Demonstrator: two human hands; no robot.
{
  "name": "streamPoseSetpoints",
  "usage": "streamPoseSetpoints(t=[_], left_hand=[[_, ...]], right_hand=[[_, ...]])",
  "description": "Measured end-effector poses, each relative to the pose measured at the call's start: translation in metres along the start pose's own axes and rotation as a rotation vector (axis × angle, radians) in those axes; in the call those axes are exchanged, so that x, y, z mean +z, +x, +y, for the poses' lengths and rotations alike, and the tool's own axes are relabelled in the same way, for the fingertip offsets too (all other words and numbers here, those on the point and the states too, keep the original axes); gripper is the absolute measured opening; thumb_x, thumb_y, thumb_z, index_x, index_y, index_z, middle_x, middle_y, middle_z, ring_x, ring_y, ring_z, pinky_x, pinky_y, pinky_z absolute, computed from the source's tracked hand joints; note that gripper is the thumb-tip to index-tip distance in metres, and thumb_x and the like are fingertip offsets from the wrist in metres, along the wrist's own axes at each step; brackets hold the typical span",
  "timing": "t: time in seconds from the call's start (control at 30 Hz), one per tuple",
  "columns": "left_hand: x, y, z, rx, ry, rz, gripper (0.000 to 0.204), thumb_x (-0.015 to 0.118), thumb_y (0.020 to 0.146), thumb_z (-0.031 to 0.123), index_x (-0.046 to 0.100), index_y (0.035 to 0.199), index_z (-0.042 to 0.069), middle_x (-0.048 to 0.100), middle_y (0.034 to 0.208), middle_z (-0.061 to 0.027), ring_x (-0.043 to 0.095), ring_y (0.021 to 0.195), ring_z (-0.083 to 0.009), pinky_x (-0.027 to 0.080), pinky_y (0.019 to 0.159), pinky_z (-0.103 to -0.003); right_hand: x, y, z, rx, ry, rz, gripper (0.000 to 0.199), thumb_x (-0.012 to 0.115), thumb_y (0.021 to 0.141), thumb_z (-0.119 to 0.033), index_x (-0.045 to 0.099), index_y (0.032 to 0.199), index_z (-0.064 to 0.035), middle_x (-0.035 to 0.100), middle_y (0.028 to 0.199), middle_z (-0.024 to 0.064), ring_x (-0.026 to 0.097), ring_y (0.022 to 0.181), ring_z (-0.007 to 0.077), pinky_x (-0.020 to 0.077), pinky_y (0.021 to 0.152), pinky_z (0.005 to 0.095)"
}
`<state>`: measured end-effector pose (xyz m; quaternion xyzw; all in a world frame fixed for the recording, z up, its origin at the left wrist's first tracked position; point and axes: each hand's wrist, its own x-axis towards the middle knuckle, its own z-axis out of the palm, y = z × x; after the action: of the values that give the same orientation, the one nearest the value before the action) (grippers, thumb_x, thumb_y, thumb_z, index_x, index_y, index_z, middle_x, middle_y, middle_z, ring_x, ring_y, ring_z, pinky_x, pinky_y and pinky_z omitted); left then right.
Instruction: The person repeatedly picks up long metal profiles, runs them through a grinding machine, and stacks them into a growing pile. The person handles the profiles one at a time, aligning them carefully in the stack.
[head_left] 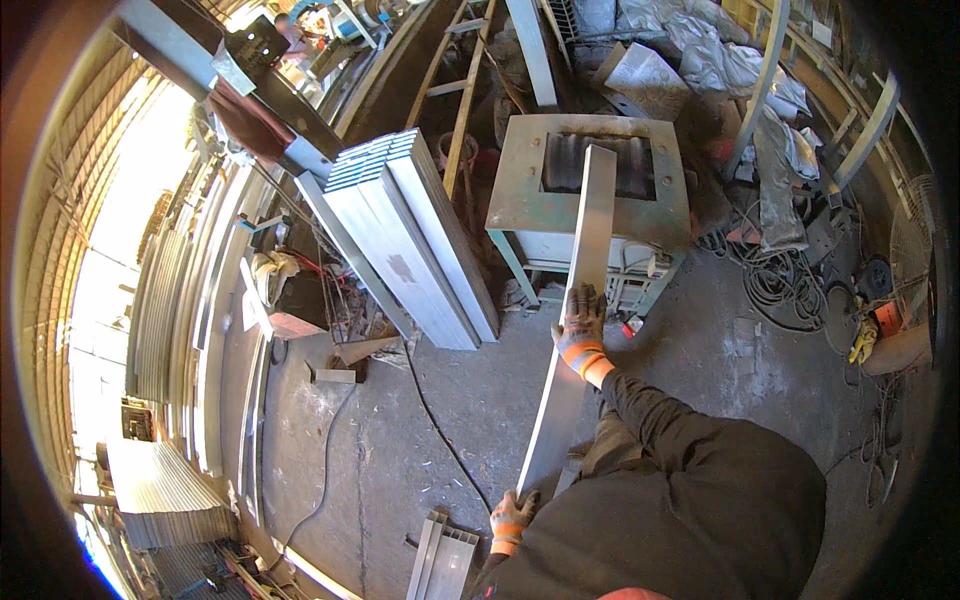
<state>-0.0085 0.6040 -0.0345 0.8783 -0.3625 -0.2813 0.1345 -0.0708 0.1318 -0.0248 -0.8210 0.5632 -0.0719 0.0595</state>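
A long, flat-sided silver metal bar (552,425) slants away from me. Its far end lies over the dark rectangular opening in the top of a worn green box-shaped metal machine (515,190). My right hand (580,322), in a grey glove with an orange cuff, grips the bar about midway, fingers across the top and thumb at its left edge. Lower down, my left hand (512,515), gloved alike, is closed on the near end; its underside fingers are hidden. On the floor by my left hand lie short metal channel pieces (440,560).
Left of the machine leans a stack of long metal profiles (400,245). A black cable (432,415) crosses the concrete floor. Coiled hoses (785,290) and scrap lie at right. Behind the stack stands a ladder (460,100); corrugated sheets (165,490) lie far left. Another person (292,40) is in the distance.
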Motion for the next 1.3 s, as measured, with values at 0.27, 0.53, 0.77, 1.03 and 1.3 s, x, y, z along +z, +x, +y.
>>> streamPoseSetpoints(t=[0.27, 0.53, 0.77, 1.03, 1.3], left_hand=[[-0.06, 0.033, 0.071, 0.164, 0.034, 0.081, 0.062, 0.084, 0.094, 0.06, 0.072, 0.121, 0.006, 0.077, 0.12, -0.02, 0.073, 0.115, -0.045, 0.055, 0.102, -0.055], [-0.027, 0.185, 0.157, -0.136, -0.485, -0.407, 0.064, 0.074, 0.109, 0.053, 0.072, 0.143, 0.0, 0.081, 0.127, -0.0232, 0.079, 0.113, -0.0344, 0.06, 0.096, -0.041], [0.011, 0.37, 0.323, 0.168, -0.277, -0.167, 0.066, 0.068, 0.106, 0.064, 0.072, 0.116, -0.001, 0.079, 0.105, -0.0323, 0.075, 0.105, -0.0544, 0.059, 0.09, -0.058], [0.048, 0.502, 0.392, 0.29, -0.278, -0.129, 0.071, 0.059, 0.109, 0.068, 0.073, 0.123, 0.0, 0.078, 0.113, -0.0335, 0.074, 0.112, -0.054, 0.058, 0.097, -0.059], [0.013, 0.388, 0.307, 0.154, -0.308, -0.217, 0.065, 0.065, 0.108, 0.063, 0.072, 0.127, 0.001, 0.078, 0.117, -0.0335, 0.073, 0.117, -0.0526, 0.057, 0.099, -0.058]], right_hand=[[0.013, 0.099, 0.038, 0.189, 1.0, 0.292, 0.11, 0.079, 0.078, -0.01, 0.036, 0.178, -0.0142, 0.047, 0.171, 0.0311, 0.044, 0.161, 0.0454, 0.0381, 0.133, 0.0468], [0.063, 0.24, 0.14, 0.133, 0.87, 0.33, 0.067, 0.067, 0.098, -0.016, 0.056, 0.162, 0.0015, 0.064, 0.157, 0.0261, 0.062, 0.141, 0.0406, 0.0488, 0.122, 0.0472], [0.039, 0.446, 0.172, -0.16, 0.001, 0.258, 0.071, 0.054, 0.112, -0.048, 0.05, 0.169, -0.005, 0.047, 0.177, 0.0196, 0.049, 0.158, 0.0434, 0.0304, 0.136, 0.0562], [0.03, 0.59, 0.199, -0.08, -0.044, 0.207, 0.066, 0.051, 0.115, -0.051, 0.057, 0.164, -0.0083, 0.049, 0.175, 0.0152, 0.042, 0.162, 0.0398, 0.0274, 0.136, 0.0575], [0.012, 0.439, 0.148, -0.109, -0.02, 0.222, 0.062, 0.054, 0.111, -0.038, 0.06, 0.162, -0.0024, 0.049, 0.175, 0.0205, 0.041, 0.164, 0.0401, 0.0233, 0.139, 0.0552]])
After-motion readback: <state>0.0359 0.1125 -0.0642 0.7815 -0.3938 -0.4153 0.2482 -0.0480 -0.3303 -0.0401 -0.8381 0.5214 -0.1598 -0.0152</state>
